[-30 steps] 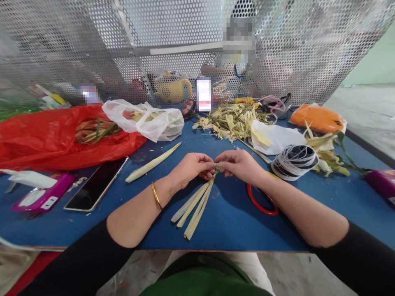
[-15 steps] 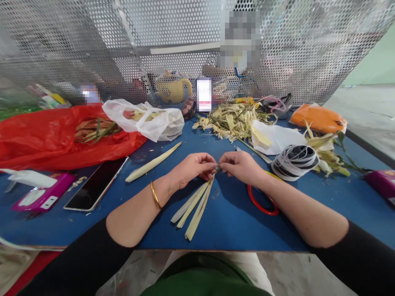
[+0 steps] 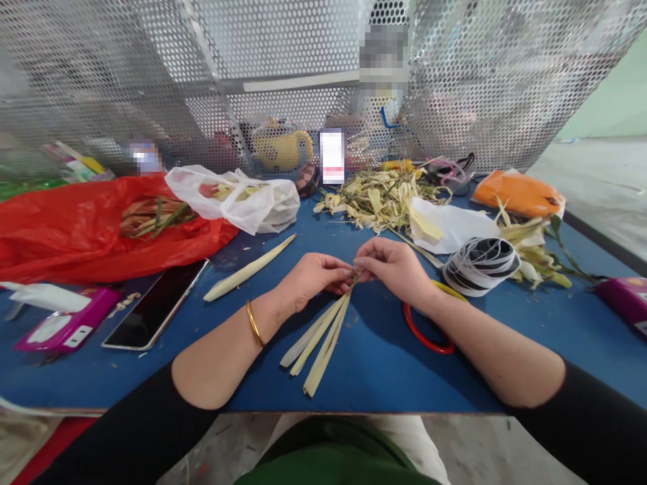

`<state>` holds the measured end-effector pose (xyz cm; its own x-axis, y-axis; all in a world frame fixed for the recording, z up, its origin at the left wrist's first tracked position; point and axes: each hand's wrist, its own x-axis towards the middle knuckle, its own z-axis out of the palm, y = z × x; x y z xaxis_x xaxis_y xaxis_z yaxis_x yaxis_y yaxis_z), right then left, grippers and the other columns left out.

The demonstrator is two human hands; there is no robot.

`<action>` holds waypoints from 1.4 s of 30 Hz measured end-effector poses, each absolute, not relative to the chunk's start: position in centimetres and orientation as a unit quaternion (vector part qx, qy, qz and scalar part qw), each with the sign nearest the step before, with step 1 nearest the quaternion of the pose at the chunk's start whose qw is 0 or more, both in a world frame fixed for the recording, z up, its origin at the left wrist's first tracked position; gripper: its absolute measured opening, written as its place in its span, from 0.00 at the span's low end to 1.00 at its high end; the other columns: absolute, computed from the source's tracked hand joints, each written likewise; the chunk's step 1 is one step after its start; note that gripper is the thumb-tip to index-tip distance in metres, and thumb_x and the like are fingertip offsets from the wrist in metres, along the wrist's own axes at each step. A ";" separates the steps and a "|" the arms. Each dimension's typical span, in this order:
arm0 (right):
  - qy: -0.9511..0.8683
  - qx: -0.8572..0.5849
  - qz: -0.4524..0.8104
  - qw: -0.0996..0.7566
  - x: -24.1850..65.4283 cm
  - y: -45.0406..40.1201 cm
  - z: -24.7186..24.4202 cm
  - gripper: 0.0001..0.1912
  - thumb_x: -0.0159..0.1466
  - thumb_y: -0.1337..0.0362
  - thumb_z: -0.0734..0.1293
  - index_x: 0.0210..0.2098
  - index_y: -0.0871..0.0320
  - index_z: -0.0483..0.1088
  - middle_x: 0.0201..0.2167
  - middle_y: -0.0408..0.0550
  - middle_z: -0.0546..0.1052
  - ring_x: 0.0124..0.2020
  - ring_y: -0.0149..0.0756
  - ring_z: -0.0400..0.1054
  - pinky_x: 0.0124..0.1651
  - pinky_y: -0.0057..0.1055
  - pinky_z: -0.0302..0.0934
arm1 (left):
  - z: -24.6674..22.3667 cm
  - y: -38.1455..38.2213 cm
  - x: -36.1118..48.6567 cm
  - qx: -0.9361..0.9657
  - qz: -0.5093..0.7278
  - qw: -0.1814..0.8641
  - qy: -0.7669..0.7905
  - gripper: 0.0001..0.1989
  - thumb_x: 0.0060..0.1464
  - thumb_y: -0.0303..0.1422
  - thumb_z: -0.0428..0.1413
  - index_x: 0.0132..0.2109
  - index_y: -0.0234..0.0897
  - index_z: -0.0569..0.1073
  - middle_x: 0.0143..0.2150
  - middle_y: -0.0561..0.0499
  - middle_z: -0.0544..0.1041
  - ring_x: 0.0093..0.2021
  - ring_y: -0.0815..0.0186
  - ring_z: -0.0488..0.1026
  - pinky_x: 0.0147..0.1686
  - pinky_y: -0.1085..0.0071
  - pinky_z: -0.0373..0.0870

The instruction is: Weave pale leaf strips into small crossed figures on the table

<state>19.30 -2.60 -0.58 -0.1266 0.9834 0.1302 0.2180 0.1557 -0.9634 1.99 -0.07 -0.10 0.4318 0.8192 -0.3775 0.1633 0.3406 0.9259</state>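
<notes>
A bundle of pale dried corn husk strips (image 3: 323, 337) fans out toward the table's front edge, its narrow top gathered between my hands. My left hand (image 3: 326, 273), with a gold bangle on the wrist, pinches the strips near that top. From the other side, the thumb and fingers of my right hand (image 3: 387, 264) close on the tip of the same bundle. Whether a thin thread is there too is too small to tell. Scissors with red and yellow handles (image 3: 424, 337) lie partly hidden beneath my right forearm. One rolled husk (image 3: 250, 268) lies left of my hands.
A spool of white cord (image 3: 478, 266) stands right of my hands. Behind are a husk heap (image 3: 377, 195), a white bag (image 3: 242, 199) and an orange packet (image 3: 520, 193). At left are a red bag (image 3: 60, 222), a dark phone (image 3: 156, 306) and a purple tissue pack (image 3: 71, 320).
My right hand has shifted slightly up and left, its fingers now closer over the bundle's tip. My left hand keeps its pinch. The whole view has moved a little.
</notes>
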 end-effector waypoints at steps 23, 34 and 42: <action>-0.606 -0.506 0.399 0.466 19.5 -2.3 -0.6 0.11 0.57 0.61 0.65 0.36 0.58 0.76 0.26 0.43 0.78 0.25 0.32 0.70 0.30 0.28 0.63 | -0.6 -0.7 2.3 0.574 0.253 0.653 0.425 0.09 0.45 0.35 0.62 0.29 0.33 0.72 0.23 0.54 0.73 0.23 0.73 0.69 0.27 0.76 0.66; -0.722 -0.522 0.342 0.297 20.5 -2.1 -0.5 0.03 0.54 0.67 0.69 0.25 0.58 0.75 0.23 0.40 0.73 0.27 0.29 0.65 0.30 0.25 0.57 | -0.3 -0.6 2.0 0.566 0.258 0.669 0.407 0.10 0.49 0.36 0.61 0.32 0.34 0.70 0.24 0.55 0.73 0.23 0.74 0.71 0.27 0.78 0.67; -0.755 -0.508 0.290 0.296 20.4 -2.5 0.4 0.07 0.58 0.68 0.68 0.23 0.58 0.71 0.24 0.40 0.70 0.26 0.28 0.63 0.31 0.26 0.55 | -0.5 -0.4 2.2 0.541 0.280 0.663 0.435 0.10 0.48 0.34 0.62 0.32 0.34 0.70 0.26 0.53 0.76 0.22 0.73 0.71 0.24 0.77 0.67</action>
<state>20.38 -2.46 0.37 -0.3076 0.9392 0.1526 0.5954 0.3151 -0.7391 2.24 -0.43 -0.55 0.4641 0.8423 -0.2740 0.0996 0.2578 0.9611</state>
